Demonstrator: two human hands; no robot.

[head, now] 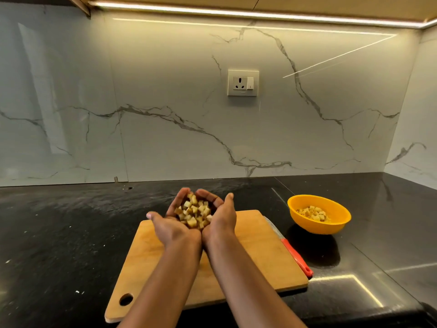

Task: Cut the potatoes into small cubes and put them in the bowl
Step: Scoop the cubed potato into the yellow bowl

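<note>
My left hand (169,227) and my right hand (222,218) are pressed side by side, palms up, cupped together above the far edge of the wooden cutting board (255,252). A heap of small potato cubes (195,213) lies in the hollow between them. To the right on the counter stands an orange bowl (335,222) with several potato cubes (313,213) inside. A knife with a red handle (296,255) lies along the board's right edge, blade pointing away from me.
The black stone counter (59,233) stretches left and right, with a few white specks on its left part. A marble backsplash with a wall socket (243,83) stands behind. The counter turns a corner at the far right.
</note>
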